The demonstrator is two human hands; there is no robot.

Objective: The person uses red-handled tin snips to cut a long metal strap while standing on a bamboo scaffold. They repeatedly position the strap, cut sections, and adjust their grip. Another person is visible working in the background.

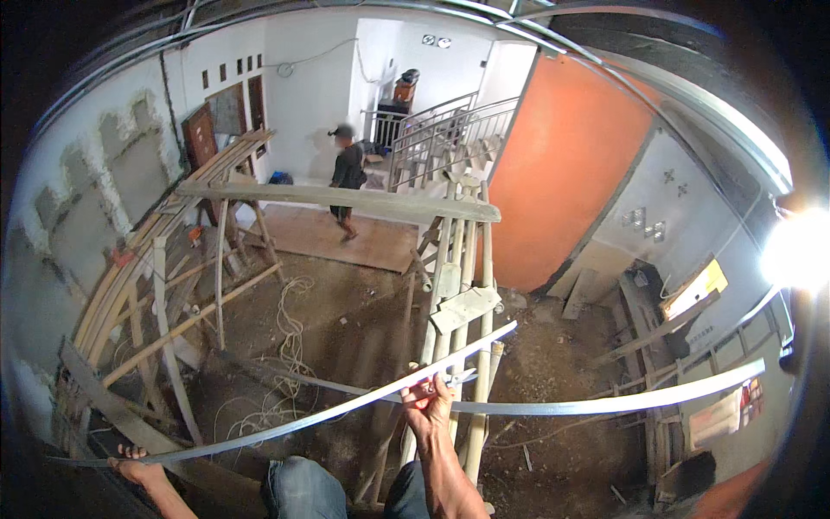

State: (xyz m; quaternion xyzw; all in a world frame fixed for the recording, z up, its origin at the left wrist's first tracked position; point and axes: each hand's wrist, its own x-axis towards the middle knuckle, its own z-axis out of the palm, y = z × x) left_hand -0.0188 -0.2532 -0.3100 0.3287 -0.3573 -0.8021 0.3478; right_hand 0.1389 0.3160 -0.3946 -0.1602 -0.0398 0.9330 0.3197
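Observation:
A long, thin metal strip [303,421] slants across in front of me, rising from the lower left to the middle. My left hand [137,467] is closed around its lower left part, fingertips showing over the top edge. Near the strip's other end, my right hand [428,408] is closed on a pair of snips [462,378], whose blades point right. The strip passes right at these fingers; whether they grip it too, I cannot tell. Behind the right wrist, a second long metal strip [605,406] extends to the right.
Below me, bamboo poles [471,251] and a plank [346,201] form scaffolding. Timber framing [164,303] stands left. Tangled cable [290,346] lies on the dirt floor. A person [347,173] is near the stairs [458,156]. A bright lamp [800,248] shines at right; metal framing [553,43] runs overhead.

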